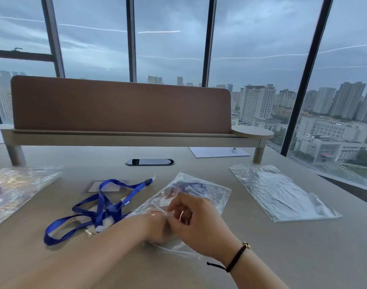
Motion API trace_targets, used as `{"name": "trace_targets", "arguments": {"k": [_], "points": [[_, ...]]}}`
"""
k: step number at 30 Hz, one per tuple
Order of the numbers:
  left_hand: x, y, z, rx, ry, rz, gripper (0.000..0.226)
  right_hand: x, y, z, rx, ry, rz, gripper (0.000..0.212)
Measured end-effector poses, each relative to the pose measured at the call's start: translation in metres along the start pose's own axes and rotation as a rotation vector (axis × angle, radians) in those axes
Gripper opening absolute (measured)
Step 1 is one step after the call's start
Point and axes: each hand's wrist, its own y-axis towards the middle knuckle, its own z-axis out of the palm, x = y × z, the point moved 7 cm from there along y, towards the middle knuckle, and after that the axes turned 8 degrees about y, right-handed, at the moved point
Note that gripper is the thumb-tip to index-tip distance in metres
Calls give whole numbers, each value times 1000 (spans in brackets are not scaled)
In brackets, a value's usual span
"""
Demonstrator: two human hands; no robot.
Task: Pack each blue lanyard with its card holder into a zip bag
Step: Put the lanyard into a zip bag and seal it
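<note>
Worktop (261, 257) by the window: both hands (199, 217) pinch the near mouth of a filled zip bag (201, 192), its length running away from them, loose lanyard (103, 205) just left of it.

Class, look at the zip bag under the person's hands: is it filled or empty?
Filled: blue lanyard shows through the clear zip bag, while both hands pinch its near edge.

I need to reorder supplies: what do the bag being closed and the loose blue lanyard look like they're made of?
Zip bag: thin clear plastic film, glossy, judging by its wrinkles, glare and the blue showing through. Lanyard: flat woven fabric ribbon, probably polyester, matte; it folds softly into loops. Both hands, left and right, pinch the bag's opening.
</note>
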Motion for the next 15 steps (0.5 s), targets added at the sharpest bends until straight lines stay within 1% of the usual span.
{"name": "trace_targets", "arguments": {"k": [2, 4, 7, 9, 12, 13, 15], "points": [[7, -22, 5, 32, 2, -48, 56, 4, -3, 6, 51, 5, -9, 8], [2, -52, -1, 25, -52, -35, 57, 7, -5, 12, 104, 19, -6, 9], [-9, -99, -20, 32, -191, 47, 35, 9, -9, 23, 209, 22, 10, 16], [-2, -124, -29, -45, -268, 52, 29, 8, -12, 30, 276, 43, 42, 24], [23, -148, -34, -239, -397, -19, 28, 6, -15, 40, 357, 62, 77, 44], [31, -154, -34, -290, -478, -56, 27, 6, -16, 42, 369, 61, 80, 46], [43, -161, -32, -343, -743, -132, 32, 6, -17, 43, 381, 60, 88, 42]]}}
